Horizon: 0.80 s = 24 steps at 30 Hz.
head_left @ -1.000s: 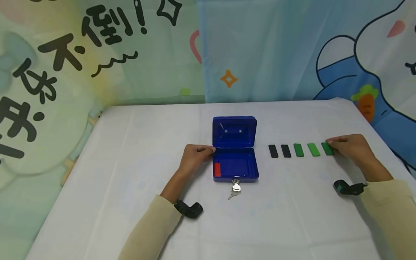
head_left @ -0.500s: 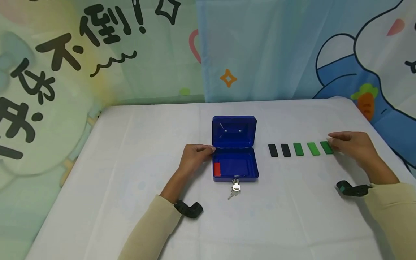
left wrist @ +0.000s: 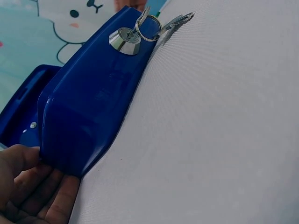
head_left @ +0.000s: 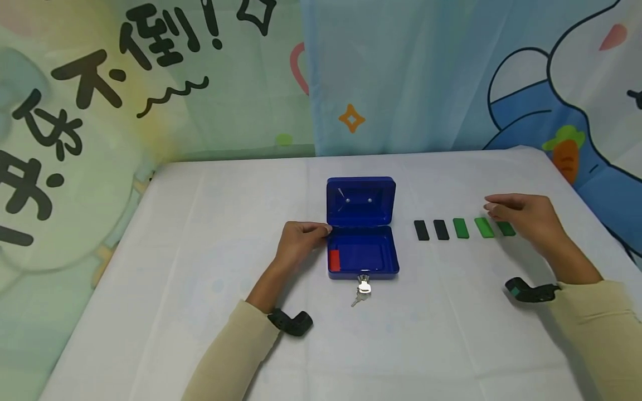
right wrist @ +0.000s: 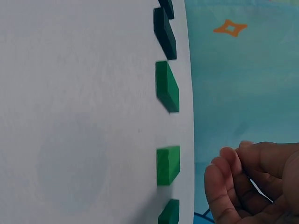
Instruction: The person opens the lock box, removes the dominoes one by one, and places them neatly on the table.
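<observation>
A blue cash box [head_left: 363, 252] stands on the white table with its lid [head_left: 360, 201] raised and a red block [head_left: 334, 260] in its left part. My left hand [head_left: 301, 239] holds the box at its left side; in the left wrist view the thumb lies at the rim and the fingers [left wrist: 60, 200] are bent against the wall. Above the right end of a row of blocks hovers my right hand [head_left: 526, 220], fingers loosely bent, nothing in it. It partly covers a dark green block [head_left: 506, 229]; a lighter green block [head_left: 484, 227] lies beside that one.
Farther left in the row lie another green block [head_left: 461, 228] and two black blocks [head_left: 421, 230]. Keys [head_left: 360, 295] hang from the lock [left wrist: 125, 41] on the box front. Behind the table hangs a printed curtain [head_left: 401, 78].
My right hand, earlier touching the rightmost green block, has come off it and moved up and to the left. My left hand keeps its place on the box.
</observation>
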Tool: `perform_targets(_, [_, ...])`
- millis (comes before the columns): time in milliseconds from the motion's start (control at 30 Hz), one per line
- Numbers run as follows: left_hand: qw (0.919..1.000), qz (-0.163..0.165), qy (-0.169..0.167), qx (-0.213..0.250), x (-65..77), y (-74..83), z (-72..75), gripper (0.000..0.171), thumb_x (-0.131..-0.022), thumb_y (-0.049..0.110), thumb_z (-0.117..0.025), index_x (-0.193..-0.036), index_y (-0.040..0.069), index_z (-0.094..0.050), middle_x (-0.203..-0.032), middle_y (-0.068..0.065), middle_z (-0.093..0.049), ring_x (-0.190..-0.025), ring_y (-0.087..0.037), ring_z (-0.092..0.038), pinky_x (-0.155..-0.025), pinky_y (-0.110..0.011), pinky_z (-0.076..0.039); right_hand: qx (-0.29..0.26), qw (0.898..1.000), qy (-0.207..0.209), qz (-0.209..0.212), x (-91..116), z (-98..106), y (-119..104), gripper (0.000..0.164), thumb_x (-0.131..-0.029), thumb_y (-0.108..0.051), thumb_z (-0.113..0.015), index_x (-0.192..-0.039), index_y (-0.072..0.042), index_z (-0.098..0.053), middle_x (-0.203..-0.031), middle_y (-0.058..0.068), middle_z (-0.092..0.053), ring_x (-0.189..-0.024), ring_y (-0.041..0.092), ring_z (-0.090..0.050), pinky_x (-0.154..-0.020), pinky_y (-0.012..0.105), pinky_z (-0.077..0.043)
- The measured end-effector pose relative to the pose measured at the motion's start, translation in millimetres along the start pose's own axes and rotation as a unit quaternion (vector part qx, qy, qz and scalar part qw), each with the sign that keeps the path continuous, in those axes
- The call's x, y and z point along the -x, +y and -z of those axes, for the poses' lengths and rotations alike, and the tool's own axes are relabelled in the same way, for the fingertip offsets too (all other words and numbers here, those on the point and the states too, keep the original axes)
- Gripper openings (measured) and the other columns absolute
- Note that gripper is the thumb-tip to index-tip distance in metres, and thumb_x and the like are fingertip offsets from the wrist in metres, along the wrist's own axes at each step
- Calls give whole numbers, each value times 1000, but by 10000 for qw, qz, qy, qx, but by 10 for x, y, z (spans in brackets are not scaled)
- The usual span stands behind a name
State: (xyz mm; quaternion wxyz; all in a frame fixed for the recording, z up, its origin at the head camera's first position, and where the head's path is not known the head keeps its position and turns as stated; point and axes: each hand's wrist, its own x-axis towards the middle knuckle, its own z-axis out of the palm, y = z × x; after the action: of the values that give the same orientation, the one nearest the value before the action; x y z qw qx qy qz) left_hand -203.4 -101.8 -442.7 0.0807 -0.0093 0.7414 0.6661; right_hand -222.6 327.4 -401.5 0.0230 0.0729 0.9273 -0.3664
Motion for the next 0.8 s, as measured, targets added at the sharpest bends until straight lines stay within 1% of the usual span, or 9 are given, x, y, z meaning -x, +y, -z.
perform_targets(100, [10000, 14, 10, -45, 1, 12, 1, 22, -90, 16, -69, -101, -2, -75, -99, -11, -72, -91, -19, -69, -83, -30, -55, -35, 9999, -106, 91, 16, -26, -50, 52, -101, -40, -51, -136, -1, -55, -129, 19, -58, -80, -14, -52, -82, 20, -49])
perform_targets(133, [10000, 15, 11, -53, 2, 14, 1, 22, -90, 16, -69, -101, -2, -75, -99, -11, -72, -91, -19, -69, -83, -30, -55, -54, 9998, -136, 125, 20, -33, -66, 53, -100, -40, -51, -136, -2, -55, -129, 18, -59, -80, -14, -53, -83, 21, -49])
perform_targets(233, [10000, -9, 6, -51, 0, 14, 2, 22, -90, 15, -68, -101, -3, -75, -99, -11, -72, -91, -19, -69, -83, -30, -55, -199, 9993, -263, 175, 23, -58, -114, 55, -99, -42, -53, -136, -2, -55, -130, 16, -59, -81, -15, -54, -94, 35, -48])
perform_targets(300, [10000, -16, 3, -32, -3, 11, 1, 22, -90, 15, -68, -101, -3, -75, -99, -11, -72, -91, -20, -69, -83, -30, -55, -301, 9986, -382, 198, 22, -78, -147, 57, -98, -43, -54, -138, -2, -54, -132, 18, -57, -81, -15, -54, -100, 48, -43])
perform_targets(367, [10000, -14, 9, -25, -5, 6, 2, 22, -90, 15, -68, -101, -3, -75, -99, -11, -72, -92, -20, -69, -83, -30, -55, -399, 9977, -508, 222, 21, -96, -181, 58, -98, -44, -54, -139, -2, -52, -135, 21, -54, -81, -15, -55, -102, 55, -38])
perform_targets(467, [10000, 5, 28, -6, -5, 2, 3, 22, -90, 15, -69, -101, -3, -75, -99, -12, -72, -92, -19, -69, -83, -30, -55, -351, 9973, -559, 326, 18, -115, -238, 57, -99, -44, -52, -138, -2, -53, -134, 20, -55, -82, -12, -58, -103, 45, -42])
perform_targets(567, [10000, 14, 41, 5, -1, 3, 4, 21, -90, 15, -69, -101, -3, -75, -100, -12, -72, -92, -20, -69, -83, -30, -55, -339, 9970, -482, 503, 19, -120, -307, 52, -100, -41, -51, -135, -2, -56, -128, 16, -61, -83, -8, -61, -91, 22, -48])
perform_targets(667, [10000, 8, 34, 42, -2, -2, 3, 21, -90, 14, -69, -101, -3, -75, -100, -12, -72, -92, -20, -70, -83, -31, -55, -387, 9961, -456, 642, 30, -121, -381, 49, -101, -38, -52, -133, -2, -58, -121, 11, -65, -84, -5, -63, -79, 7, -44])
perform_targets(800, [10000, 3, 20, 60, -9, -13, -1, 21, -90, 14, -69, -101, -4, -74, -100, -12, -72, -93, -20, -70, -83, -30, -55, -547, 9938, -628, 731, 58, -134, -485, 48, -101, -36, -53, -133, -1, -57, -118, 7, -67, -87, -3, -64, -79, 8, -44])
